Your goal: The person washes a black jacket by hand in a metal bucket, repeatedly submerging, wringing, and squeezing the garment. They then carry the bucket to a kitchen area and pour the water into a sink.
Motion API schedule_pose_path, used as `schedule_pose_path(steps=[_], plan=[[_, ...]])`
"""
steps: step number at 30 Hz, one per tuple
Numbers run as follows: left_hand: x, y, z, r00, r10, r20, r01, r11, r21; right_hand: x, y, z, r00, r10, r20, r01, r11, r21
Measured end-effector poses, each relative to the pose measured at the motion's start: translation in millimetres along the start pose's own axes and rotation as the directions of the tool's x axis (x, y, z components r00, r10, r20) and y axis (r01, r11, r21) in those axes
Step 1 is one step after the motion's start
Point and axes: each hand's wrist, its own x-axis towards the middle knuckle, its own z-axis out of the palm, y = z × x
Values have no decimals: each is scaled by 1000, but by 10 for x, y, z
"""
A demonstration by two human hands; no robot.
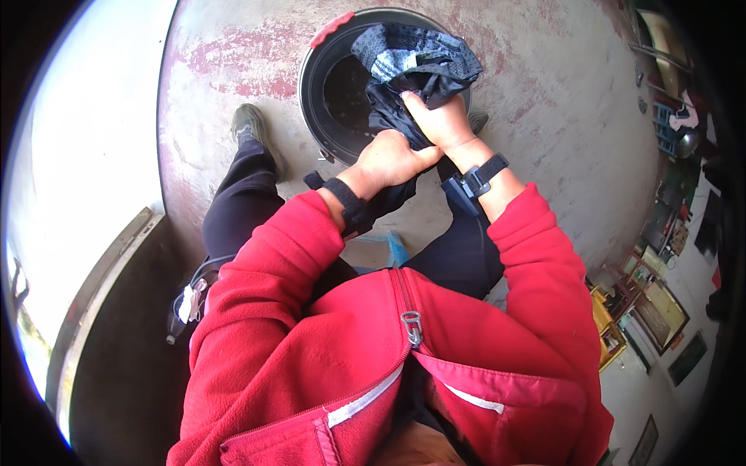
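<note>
Above a black bucket (312, 108) hangs a wet-looking black garment (428, 61) with a grey and white pattern, bunched into a thick bundle. My right hand (443, 121) is closed around the dark cloth just below the patterned part. Nearer my body, my left hand (389, 160) makes a fist on the same garment, and some of its dark cloth seems to hang below that fist. The two hands are close together over the near right rim. Dark liquid (347, 90) lies in the bucket; the garment hides the bucket's right part.
A red grip piece (332, 29) sits on the bucket's far left rim. My shoe (249, 122) rests on the worn concrete floor (559, 134) left of the bucket. Something blue (397, 247) lies between my legs. A dark panel (125, 338) stands at left; furniture and a yellow object (607, 329) at right.
</note>
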Motion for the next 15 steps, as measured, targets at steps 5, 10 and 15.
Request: schedule_pose_path(steps=[5, 10, 15], plan=[[75, -172, 63, 994, 88, -58, -85, 996, 39, 2, -12, 88, 998, 62, -2, -62, 989, -136], [95, -262, 53, 998, -15, -61, 21, 996, 83, -54, -29, 159, 993, 92, -74, -103, 981, -165], [-131, -188, -10, 997, 61, 52, -17, 794, -608, -150, -93, 56, 991, 87, -101, -94, 993, -66]])
